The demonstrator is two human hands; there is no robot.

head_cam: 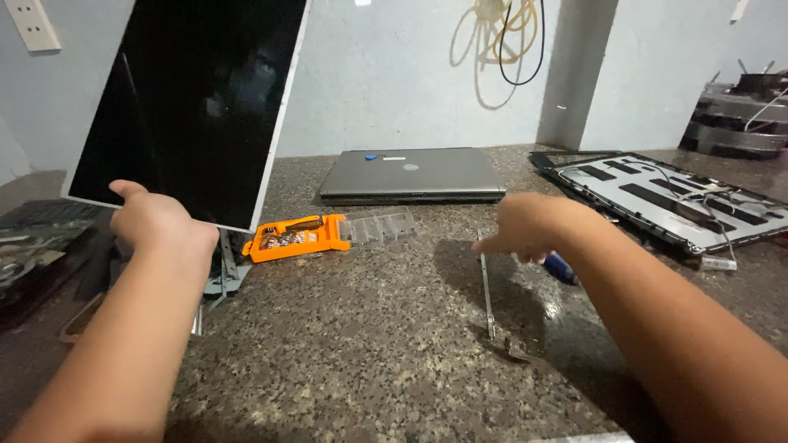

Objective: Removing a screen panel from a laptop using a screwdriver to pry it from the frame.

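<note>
My left hand [160,221] grips the bottom edge of a black laptop screen panel [193,98] and holds it upright and tilted at the left. My right hand [529,230] is closed around a blue-handled screwdriver [561,268], with its fingers pointing left over a thin metal hinge bracket [487,287] that lies on the granite counter [361,328].
An orange screwdriver-bit case [297,236] with a clear lid lies near the middle. A shut grey laptop [412,174] sits by the wall. A laptop lid shell [665,197] with cables lies at right. More laptop parts [37,238] lie at left.
</note>
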